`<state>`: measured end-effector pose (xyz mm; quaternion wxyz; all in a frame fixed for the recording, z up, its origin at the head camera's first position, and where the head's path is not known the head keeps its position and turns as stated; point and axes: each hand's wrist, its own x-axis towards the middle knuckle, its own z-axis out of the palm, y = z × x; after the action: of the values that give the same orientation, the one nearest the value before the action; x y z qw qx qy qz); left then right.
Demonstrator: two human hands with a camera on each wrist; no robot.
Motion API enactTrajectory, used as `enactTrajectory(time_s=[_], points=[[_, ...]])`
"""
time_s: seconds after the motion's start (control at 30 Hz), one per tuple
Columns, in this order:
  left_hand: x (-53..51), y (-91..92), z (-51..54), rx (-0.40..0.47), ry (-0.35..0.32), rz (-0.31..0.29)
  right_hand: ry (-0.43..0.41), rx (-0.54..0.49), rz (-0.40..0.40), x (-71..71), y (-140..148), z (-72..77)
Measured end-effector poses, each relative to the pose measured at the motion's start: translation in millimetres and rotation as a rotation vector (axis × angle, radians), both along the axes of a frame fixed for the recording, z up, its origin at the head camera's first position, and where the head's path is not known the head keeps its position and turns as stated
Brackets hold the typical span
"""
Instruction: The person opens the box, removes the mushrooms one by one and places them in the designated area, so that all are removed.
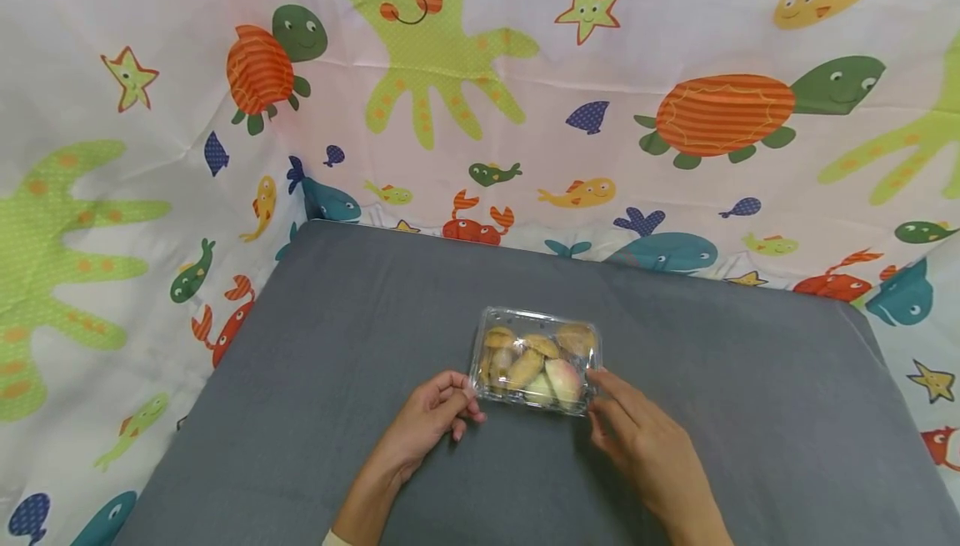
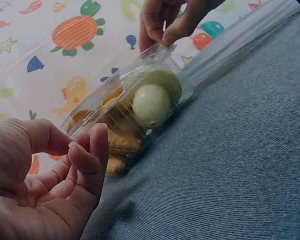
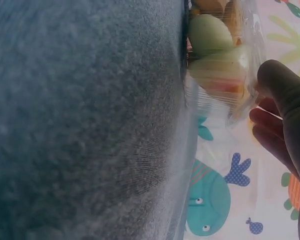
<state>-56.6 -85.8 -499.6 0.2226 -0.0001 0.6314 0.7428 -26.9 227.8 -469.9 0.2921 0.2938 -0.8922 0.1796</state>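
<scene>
A clear plastic clamshell container (image 1: pixel 537 360) sits on the grey cloth, its lid down. Inside are several brown-yellow pieces (image 1: pixel 527 369) of unclear kind and pale green, pink-tinged fruit-like pieces (image 1: pixel 564 383). At the container's front left corner, my left hand (image 1: pixel 435 413) pinches the rim between thumb and fingers. My right hand (image 1: pixel 643 442) holds the rim at the right side. In the left wrist view, the right hand's (image 2: pixel 175 20) thumb and finger meet on the far corner. The right wrist view shows the thumb (image 3: pixel 277 77) against the lid edge.
Grey cloth (image 1: pixel 360 321) covers the table around the container. Behind and at both sides hangs a white curtain (image 1: pixel 525 146) printed with sea animals; it meets the table's back and left edges.
</scene>
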Motion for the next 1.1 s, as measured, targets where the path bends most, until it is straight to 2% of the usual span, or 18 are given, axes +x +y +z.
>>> enactTrajectory(time_s=[0.37,0.63,0.73,0.87,1.1], points=[[-4.0,0.4,5.0,0.005,0.023,0.002,0.043,-0.028,-0.004,-4.7,-3,2.4],[-3.4,-1.1,2.5,0.001,0.015,0.032,0.007,-0.062,-0.004,-6.4,-6,10.2],[-2.7,-1.0,1.6,-0.001,0.023,0.039,0.003,-0.114,-0.018,-6.8,-6,20.1],[-0.5,0.9,-0.7,-0.001,0.009,0.026,-0.008,-0.164,-0.076,-8.8,-2,40.5],[2.1,3.3,-2.3,0.006,0.004,0.032,-0.085,-0.095,-0.156,-24.0,7,67.9]])
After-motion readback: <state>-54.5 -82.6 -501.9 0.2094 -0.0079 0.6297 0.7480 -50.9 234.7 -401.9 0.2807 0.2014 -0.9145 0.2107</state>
